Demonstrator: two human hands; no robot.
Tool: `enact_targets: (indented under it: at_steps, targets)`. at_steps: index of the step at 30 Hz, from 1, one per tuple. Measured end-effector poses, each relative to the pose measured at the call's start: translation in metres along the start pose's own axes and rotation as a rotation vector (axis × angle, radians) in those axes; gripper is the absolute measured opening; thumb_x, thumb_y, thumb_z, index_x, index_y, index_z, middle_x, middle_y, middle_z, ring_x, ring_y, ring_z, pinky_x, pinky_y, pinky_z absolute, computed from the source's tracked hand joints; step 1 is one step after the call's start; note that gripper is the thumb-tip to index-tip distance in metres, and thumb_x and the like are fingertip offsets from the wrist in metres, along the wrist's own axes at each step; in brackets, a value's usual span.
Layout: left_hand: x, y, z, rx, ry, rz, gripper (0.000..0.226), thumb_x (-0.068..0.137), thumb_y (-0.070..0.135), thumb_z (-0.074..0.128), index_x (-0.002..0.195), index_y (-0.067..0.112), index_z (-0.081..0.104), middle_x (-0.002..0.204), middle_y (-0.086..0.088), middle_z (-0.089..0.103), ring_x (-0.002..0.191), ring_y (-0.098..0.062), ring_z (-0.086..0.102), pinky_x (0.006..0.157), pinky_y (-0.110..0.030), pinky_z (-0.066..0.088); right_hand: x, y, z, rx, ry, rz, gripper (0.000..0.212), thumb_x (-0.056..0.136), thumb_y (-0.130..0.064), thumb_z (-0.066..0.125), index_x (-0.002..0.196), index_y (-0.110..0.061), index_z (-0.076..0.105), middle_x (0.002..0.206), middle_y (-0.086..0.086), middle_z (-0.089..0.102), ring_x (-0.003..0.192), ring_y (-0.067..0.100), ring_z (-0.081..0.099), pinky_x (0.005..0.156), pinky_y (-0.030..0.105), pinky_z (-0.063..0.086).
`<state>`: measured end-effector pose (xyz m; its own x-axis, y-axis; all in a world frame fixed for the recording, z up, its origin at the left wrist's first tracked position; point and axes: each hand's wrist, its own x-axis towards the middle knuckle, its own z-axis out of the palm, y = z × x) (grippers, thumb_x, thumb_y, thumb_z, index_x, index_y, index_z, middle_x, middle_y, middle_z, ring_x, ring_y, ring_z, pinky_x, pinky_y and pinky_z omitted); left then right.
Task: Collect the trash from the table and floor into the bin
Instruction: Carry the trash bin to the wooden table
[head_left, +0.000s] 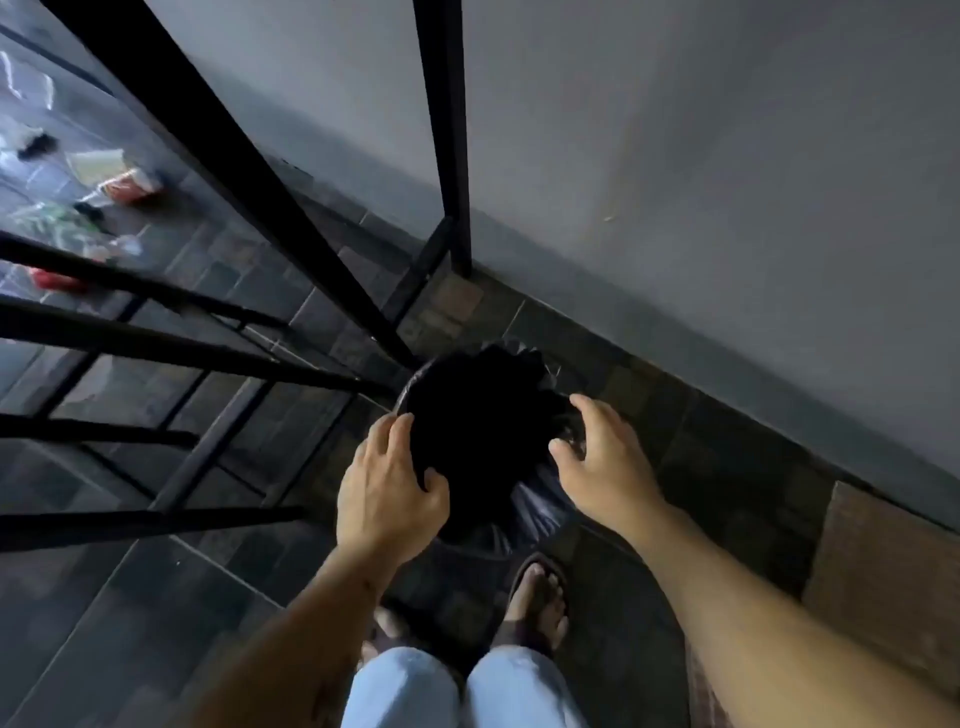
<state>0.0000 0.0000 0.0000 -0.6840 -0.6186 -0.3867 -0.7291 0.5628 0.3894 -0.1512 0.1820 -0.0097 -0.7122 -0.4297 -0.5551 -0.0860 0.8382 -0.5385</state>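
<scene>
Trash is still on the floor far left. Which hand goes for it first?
Left, probably. The left hand sits on the bin rim's left side, nearer the trash; the right hand is on the wall side. Both look empty.

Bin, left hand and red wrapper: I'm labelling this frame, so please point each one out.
bin (524, 514), head view, on the bag-covered wall nearest the person.
left hand (387, 499), head view, on the back of the hand.
red wrapper (130, 189), head view, on its middle.

One bin (483, 415) lined with one black bag (524, 519). Two hands: the left hand (387, 499) and the right hand (605, 467). Two sandalled feet (537, 603). Several scattered trash pieces (119, 182) lie on the floor (156, 597), too blurred to count exactly.
</scene>
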Motion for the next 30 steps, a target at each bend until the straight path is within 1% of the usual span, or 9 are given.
enact_targets:
  at_steps: [5, 7, 10, 15, 17, 20, 23, 27, 30]
  targets:
    - [0.028, -0.042, 0.06, 0.082, -0.022, 0.0, 0.078, 0.07, 0.038, 0.052, 0.145, 0.019, 0.037, 0.157, -0.006, 0.031, 0.137, -0.034, 0.035, 0.103, -0.049, 0.043, 0.028, 0.041, 0.04, -0.24, 0.095, -0.103, 0.063, 0.096, -0.032, 0.055, 0.152, -0.018, 0.031, 0.161, 0.004, 0.027, 0.146, 0.026, 0.024, 0.115, 0.045, 0.031]
    - [0.034, -0.054, 0.075, 0.092, -0.012, 0.017, 0.078, 0.072, 0.038, 0.051, 0.147, 0.022, 0.033, 0.161, -0.004, 0.024, 0.138, -0.034, 0.033, 0.099, -0.051, 0.046, 0.033, 0.052, 0.053, -0.319, 0.141, -0.101, 0.063, 0.097, -0.032, 0.053, 0.153, -0.02, 0.029, 0.164, 0.003, 0.021, 0.149, 0.028, 0.018, 0.114, 0.05, 0.031]
    - [0.039, -0.066, 0.09, 0.093, 0.028, 0.057, 0.076, 0.076, 0.033, 0.053, 0.148, 0.023, 0.031, 0.162, 0.003, 0.018, 0.135, -0.03, 0.035, 0.086, -0.047, 0.052, 0.037, 0.065, 0.069, -0.348, 0.234, -0.068, 0.063, 0.096, -0.029, 0.054, 0.153, -0.019, 0.03, 0.165, 0.002, 0.016, 0.151, 0.032, 0.011, 0.114, 0.054, 0.027]
    - [0.038, -0.075, 0.101, 0.056, 0.087, 0.151, 0.078, 0.077, 0.007, 0.054, 0.152, 0.013, 0.032, 0.165, 0.004, 0.013, 0.129, -0.032, 0.044, 0.093, -0.044, 0.05, 0.04, 0.074, 0.077, -0.289, 0.275, -0.125, 0.06, 0.096, -0.014, 0.053, 0.152, -0.011, 0.033, 0.165, 0.003, 0.014, 0.149, 0.032, 0.019, 0.12, 0.044, 0.025]
    - [0.04, -0.076, 0.101, 0.035, 0.109, 0.167, 0.078, 0.076, 0.002, 0.054, 0.152, 0.01, 0.034, 0.165, 0.003, 0.015, 0.126, -0.035, 0.049, 0.095, -0.043, 0.049, 0.042, 0.074, 0.075, -0.281, 0.291, -0.132, 0.061, 0.093, -0.006, 0.055, 0.151, -0.011, 0.036, 0.165, 0.0, 0.015, 0.143, 0.029, 0.031, 0.115, 0.037, 0.033]
    - [0.04, -0.073, 0.101, 0.018, 0.121, 0.171, 0.079, 0.073, -0.003, 0.054, 0.15, 0.006, 0.037, 0.164, -0.001, 0.021, 0.121, -0.039, 0.054, 0.095, -0.042, 0.049, 0.043, 0.072, 0.072, -0.254, 0.311, -0.111, 0.071, 0.08, 0.009, 0.058, 0.147, -0.012, 0.044, 0.163, -0.003, 0.021, 0.123, 0.028, 0.048, 0.097, 0.031, 0.045]
    - [0.041, -0.07, 0.092, 0.014, 0.121, 0.156, 0.082, 0.069, -0.007, 0.055, 0.149, 0.004, 0.038, 0.161, -0.007, 0.028, 0.119, -0.041, 0.055, 0.095, -0.044, 0.049, 0.039, 0.068, 0.066, -0.226, 0.331, -0.133, 0.07, 0.072, 0.018, 0.057, 0.137, -0.008, 0.057, 0.159, 0.0, 0.032, 0.114, 0.03, 0.05, 0.092, 0.034, 0.049]
    - [0.03, -0.058, 0.063, -0.018, 0.138, 0.177, 0.076, 0.069, -0.008, 0.055, 0.144, -0.002, 0.045, 0.155, -0.014, 0.039, 0.126, -0.039, 0.052, 0.1, -0.043, 0.047, 0.016, 0.054, 0.048, -0.207, 0.398, -0.172, 0.067, 0.072, 0.021, 0.054, 0.133, -0.007, 0.061, 0.154, 0.003, 0.039, 0.111, 0.029, 0.048, 0.091, 0.033, 0.049]
    - [0.009, -0.039, 0.026, -0.035, 0.201, 0.155, 0.071, 0.072, -0.003, 0.06, 0.142, 0.004, 0.05, 0.152, -0.007, 0.043, 0.127, -0.032, 0.053, 0.098, -0.04, 0.047, -0.011, 0.034, 0.018, -0.212, 0.44, -0.236, 0.069, 0.07, 0.022, 0.053, 0.133, -0.006, 0.061, 0.152, 0.006, 0.041, 0.109, 0.028, 0.047, 0.087, 0.028, 0.045]
